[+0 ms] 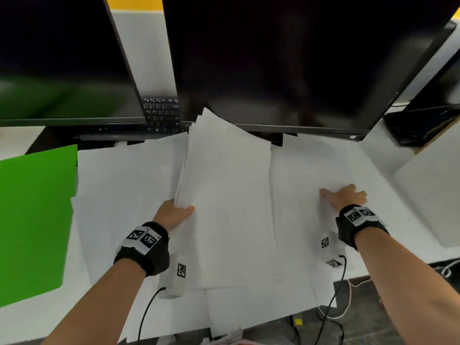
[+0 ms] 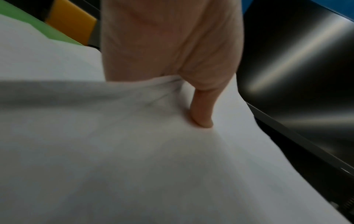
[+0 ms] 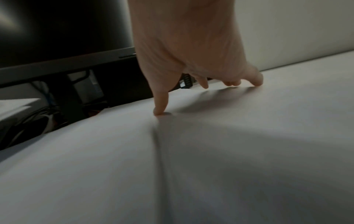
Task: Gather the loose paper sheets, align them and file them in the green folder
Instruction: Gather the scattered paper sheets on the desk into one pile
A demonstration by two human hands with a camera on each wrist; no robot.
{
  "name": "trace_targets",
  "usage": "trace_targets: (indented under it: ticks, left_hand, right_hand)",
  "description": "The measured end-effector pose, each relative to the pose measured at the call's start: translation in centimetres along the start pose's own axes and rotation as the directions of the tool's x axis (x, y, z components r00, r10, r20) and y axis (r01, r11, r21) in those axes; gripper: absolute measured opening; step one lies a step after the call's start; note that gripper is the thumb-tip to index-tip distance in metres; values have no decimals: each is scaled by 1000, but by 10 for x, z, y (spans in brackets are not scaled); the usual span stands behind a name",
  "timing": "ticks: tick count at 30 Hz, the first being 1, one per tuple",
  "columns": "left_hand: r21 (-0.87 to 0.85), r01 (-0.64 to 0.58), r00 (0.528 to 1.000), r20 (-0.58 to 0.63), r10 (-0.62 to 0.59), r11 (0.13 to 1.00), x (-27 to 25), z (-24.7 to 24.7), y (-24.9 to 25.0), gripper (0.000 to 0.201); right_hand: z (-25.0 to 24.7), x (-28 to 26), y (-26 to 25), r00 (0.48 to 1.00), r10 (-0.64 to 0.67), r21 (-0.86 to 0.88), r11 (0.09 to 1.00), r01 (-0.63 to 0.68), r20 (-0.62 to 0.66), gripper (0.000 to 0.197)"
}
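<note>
The stack [image 1: 224, 175] of sheets sits mid-bench, its left edge lifted and held by the left hand [image 1: 171, 215], thumb on top and fingers curled beneath; the far corners fan out unevenly against the middle monitor [image 1: 298, 58]. The right hand [image 1: 344, 196] lies spread, fingertips [image 3: 160, 111] pressing a loose sheet [image 1: 311, 170] to the stack's right, gripping nothing. The folder [image 1: 34, 207] lies flat at the bench's left edge, apart from the stack. Risks: the one-sided grip may let the fanned sheets slip or crease; the pressed sheet may buckle if dragged, a ridge showing at the thumb; sheets overhanging the near bench edge may fall. Count: one folder, one held stack of several sheets, number not readable; loose sheets overlap, at least three; three monitors; one keyboard [image 1: 161, 113].
</note>
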State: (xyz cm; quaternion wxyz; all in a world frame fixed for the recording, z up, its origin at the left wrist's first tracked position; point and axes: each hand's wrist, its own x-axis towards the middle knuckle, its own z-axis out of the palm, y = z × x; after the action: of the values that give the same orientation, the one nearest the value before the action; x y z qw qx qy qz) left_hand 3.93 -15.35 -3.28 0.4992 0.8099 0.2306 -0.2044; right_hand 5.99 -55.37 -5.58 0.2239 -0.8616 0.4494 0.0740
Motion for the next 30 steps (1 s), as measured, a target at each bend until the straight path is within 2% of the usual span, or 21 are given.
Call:
trace_targets:
  ticks: [3, 5, 8, 12, 14, 16, 19, 23, 26, 28, 30]
  left_hand:
    - [-57, 39, 998, 61, -36, 998, 1, -6, -4, 44]
    - [-88, 57, 996, 67, -51, 995, 4, -6, -7, 44]
    - [-137, 82, 995, 70, -73, 987, 7, -4, -10, 44]
    - [-158, 107, 992, 80, -95, 982, 8, -3, -13, 46]
    - [-167, 108, 992, 77, -97, 980, 8, -1, -13, 47]
    - [-170, 107, 993, 69, -97, 979, 9, 0, -14, 49]
    - [-186, 100, 993, 77, -87, 978, 8, 2, -15, 49]
    - [-198, 92, 992, 99, -74, 976, 5, 6, -16, 46]
    - [-222, 69, 992, 114, -44, 973, 1, 10, -16, 42]
    - [-233, 57, 993, 115, -31, 971, -1, 11, -17, 42]
    - [-240, 49, 995, 101, -25, 970, -2, 12, -18, 43]
  right_hand:
    - [-8, 13, 2, 1000, -4, -9, 1000, 4, -30, 95]
    - [-10, 18, -2, 997, -65, -11, 998, 65, -29, 88]
    - [-9, 19, -8, 988, -144, -14, 989, 145, 49, 74]
    - [-12, 11, -18, 980, -166, -41, 984, 171, 111, 74]
    - [-12, 4, -26, 958, -214, -24, 975, 223, 190, 73]
    - [-4, -7, -33, 929, -267, -20, 959, 281, 255, 65]
    - [10, -33, -39, 916, -303, -34, 946, 323, 263, 48]
    - [26, -60, -37, 888, -327, 99, 945, 312, 322, 39]
    - [30, -61, -36, 927, -298, 209, 945, 253, 229, 47]
    - [30, -57, -36, 949, -244, 165, 963, 213, 199, 55]
    - [32, -54, -36, 931, -261, 162, 961, 226, 253, 55]
